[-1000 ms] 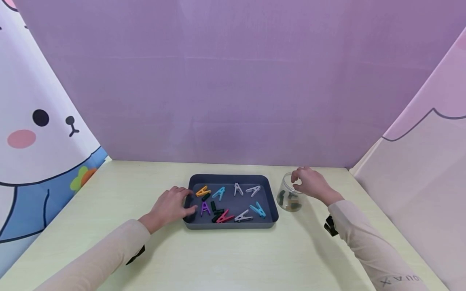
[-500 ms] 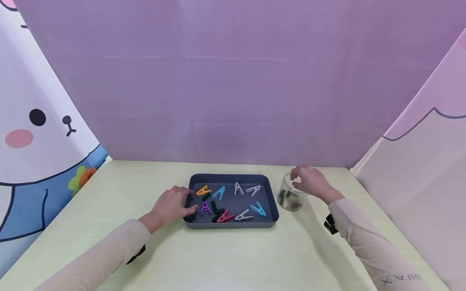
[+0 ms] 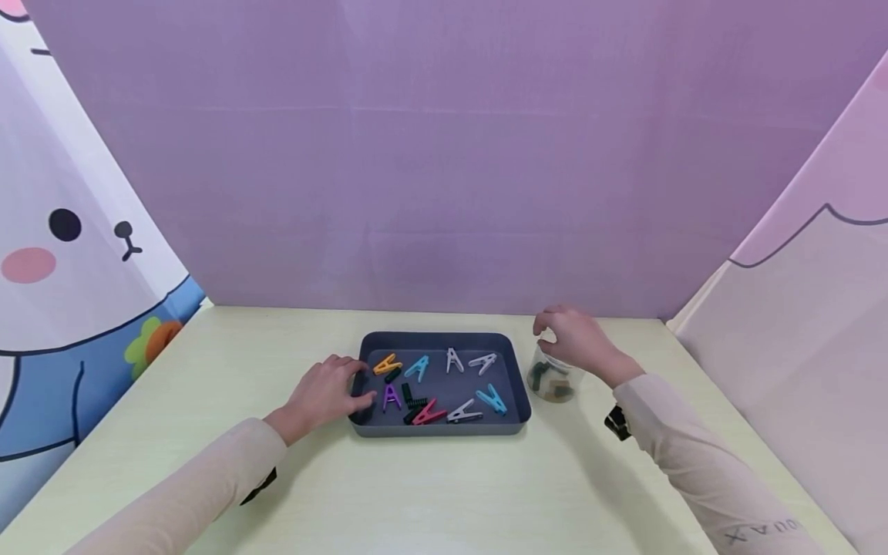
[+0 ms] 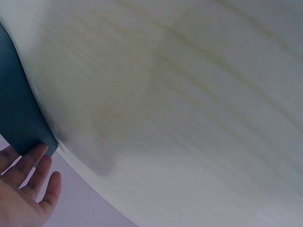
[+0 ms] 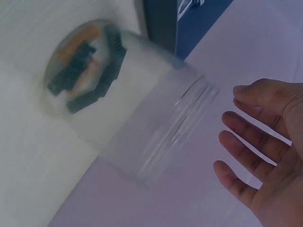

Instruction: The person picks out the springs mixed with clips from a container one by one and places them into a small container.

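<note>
In the head view the light is bright and even, and the bench [image 3: 444, 486] looks pale. Soft shadows lie on it near the left sleeve [image 3: 187, 493] and the right sleeve [image 3: 694, 455]. Both wrist views are dimmer and bluish. In the right one, thin glare lines shine on the jar [image 5: 137, 113], whose base looks blurred.

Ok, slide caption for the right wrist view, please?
Right grip, empty, near the mouth of a clear jar holding dark green and brown pieces.
</note>
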`<state>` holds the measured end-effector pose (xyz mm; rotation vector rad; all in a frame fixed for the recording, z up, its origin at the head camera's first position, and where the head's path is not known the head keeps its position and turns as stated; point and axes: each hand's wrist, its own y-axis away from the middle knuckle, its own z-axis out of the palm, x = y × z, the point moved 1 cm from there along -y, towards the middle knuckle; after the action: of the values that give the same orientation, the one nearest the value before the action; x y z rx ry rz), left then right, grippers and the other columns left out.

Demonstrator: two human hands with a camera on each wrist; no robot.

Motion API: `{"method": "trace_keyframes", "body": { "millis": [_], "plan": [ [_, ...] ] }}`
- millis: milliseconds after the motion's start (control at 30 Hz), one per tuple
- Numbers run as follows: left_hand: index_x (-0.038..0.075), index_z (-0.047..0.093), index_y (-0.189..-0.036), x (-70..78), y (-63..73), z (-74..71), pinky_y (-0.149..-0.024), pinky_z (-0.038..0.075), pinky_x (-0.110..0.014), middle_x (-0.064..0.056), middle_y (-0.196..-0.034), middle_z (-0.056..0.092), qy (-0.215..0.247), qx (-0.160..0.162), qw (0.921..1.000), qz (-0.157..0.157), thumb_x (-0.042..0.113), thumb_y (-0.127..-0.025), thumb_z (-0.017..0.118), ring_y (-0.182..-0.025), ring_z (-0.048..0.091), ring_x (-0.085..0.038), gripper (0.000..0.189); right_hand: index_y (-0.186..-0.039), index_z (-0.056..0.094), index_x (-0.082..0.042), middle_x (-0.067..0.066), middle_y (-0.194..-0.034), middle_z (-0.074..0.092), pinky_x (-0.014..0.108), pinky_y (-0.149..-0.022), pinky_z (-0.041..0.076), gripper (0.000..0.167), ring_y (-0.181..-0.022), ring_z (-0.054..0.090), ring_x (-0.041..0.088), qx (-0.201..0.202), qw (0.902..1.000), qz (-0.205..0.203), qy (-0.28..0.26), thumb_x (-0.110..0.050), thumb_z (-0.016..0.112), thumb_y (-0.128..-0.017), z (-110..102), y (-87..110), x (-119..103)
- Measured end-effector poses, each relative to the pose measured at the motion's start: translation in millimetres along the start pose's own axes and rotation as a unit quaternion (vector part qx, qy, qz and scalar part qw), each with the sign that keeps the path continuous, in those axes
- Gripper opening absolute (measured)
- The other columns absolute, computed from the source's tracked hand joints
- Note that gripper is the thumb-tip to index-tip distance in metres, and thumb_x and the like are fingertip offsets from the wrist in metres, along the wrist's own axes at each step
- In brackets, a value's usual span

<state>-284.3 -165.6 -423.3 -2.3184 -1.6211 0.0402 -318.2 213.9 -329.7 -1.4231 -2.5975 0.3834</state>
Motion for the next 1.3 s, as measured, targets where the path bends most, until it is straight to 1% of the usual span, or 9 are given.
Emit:
{"method": "trace_keyframes", "body": {
  "millis": [167,300,400,633,833,1033,1233,1300],
  "plan": [
    [0.009,0.064,-0.11,0.1,0.1,-0.4,-0.08,0.05,-0.042,-0.012,-0.107,0.065,0.0,-0.006,1.0,-0.005,0.049,-0.074,0.067,-0.096,0.059,-0.027,0.054,-0.086,0.067,-0.011,0.001,-0.088,0.065,0.037,-0.072,0.049,0.013,-0.085,0.057,0.022,0.0,0.9996,-0.03,0.002,-0.012,0.071,-0.074,5.6,-5.7,-15.5],
    [0.009,0.064,-0.11,0.7,0.4,-0.9,-0.081,0.05,-0.042,-0.012,-0.107,0.065,0.0,-0.009,0.9999,-0.008,0.048,-0.074,0.067,-0.097,0.059,-0.028,0.054,-0.089,0.068,-0.01,0.001,-0.089,0.064,0.036,-0.071,0.05,0.015,-0.084,0.057,0.021,-0.018,0.999,-0.04,0.007,-0.014,0.071,-0.075,10.6,-10.1,-30.0],
    [0.009,0.064,-0.11,0.7,0.5,-1.0,-0.081,0.05,-0.042,-0.011,-0.108,0.065,-0.001,-0.01,0.9999,-0.009,0.049,-0.074,0.067,-0.097,0.059,-0.027,0.054,-0.092,0.068,-0.011,0.0,-0.091,0.065,0.038,-0.071,0.049,0.017,-0.085,0.057,0.02,-0.037,0.9983,-0.043,0.009,-0.015,0.07,-0.076,17.0,-13.4,-40.2],
    [0.009,0.064,-0.11,0.1,0.8,-0.6,-0.08,0.05,-0.042,-0.011,-0.107,0.065,-0.003,-0.004,1.0,-0.003,0.049,-0.073,0.067,-0.096,0.059,-0.027,0.054,-0.09,0.068,-0.013,-0.001,-0.091,0.065,0.036,-0.069,0.049,0.015,-0.083,0.056,0.017,-0.044,0.9955,-0.079,0.03,-0.013,0.07,-0.075,33.1,-17.3,-63.6],
    [0.009,0.064,-0.109,0.1,1.1,-0.2,-0.079,0.05,-0.042,-0.011,-0.106,0.065,0.0,-0.001,1.0,-0.001,0.049,-0.073,0.067,-0.096,0.059,-0.027,0.054,-0.093,0.068,-0.014,-0.002,-0.092,0.065,0.036,-0.076,0.05,0.016,-0.085,0.056,0.016,-0.064,0.9937,-0.09,0.022,-0.016,0.07,-0.076,44.2,-20.2,-81.7],
    [0.009,0.065,-0.109,0.2,0.9,-0.1,-0.078,0.05,-0.042,-0.011,-0.106,0.066,0.001,0.001,1.0,-0.002,0.049,-0.073,0.067,-0.095,0.059,-0.027,0.054,-0.096,0.068,-0.016,-0.004,-0.093,0.064,0.036,-0.079,0.048,0.018,-0.086,0.054,0.014,-0.086,0.99,-0.109,0.023,-0.019,0.069,-0.079,54.0,-23.2,-95.9],
    [0.009,0.064,-0.109,-0.8,1.4,0.5,-0.078,0.05,-0.042,-0.011,-0.107,0.065,-0.001,-0.002,1.0,0.0,0.05,-0.073,0.066,-0.095,0.059,-0.027,0.055,-0.096,0.067,-0.016,-0.004,-0.094,0.063,0.037,-0.078,0.048,0.016,-0.087,0.054,0.014,-0.082,0.9853,-0.147,0.029,-0.021,0.068,-0.08,59.7,-26.5,-109.8],
    [0.009,0.064,-0.109,-0.9,1.4,0.4,-0.078,0.05,-0.042,-0.011,-0.107,0.065,0.0,-0.002,1.0,0.001,0.051,-0.073,0.066,-0.095,0.059,-0.027,0.055,-0.095,0.067,-0.016,-0.004,-0.093,0.063,0.038,-0.08,0.049,0.017,-0.089,0.055,0.015,-0.083,0.9839,-0.156,0.029,-0.022,0.068,-0.08,61.4,-27.8,-114.1]
  ]
}}
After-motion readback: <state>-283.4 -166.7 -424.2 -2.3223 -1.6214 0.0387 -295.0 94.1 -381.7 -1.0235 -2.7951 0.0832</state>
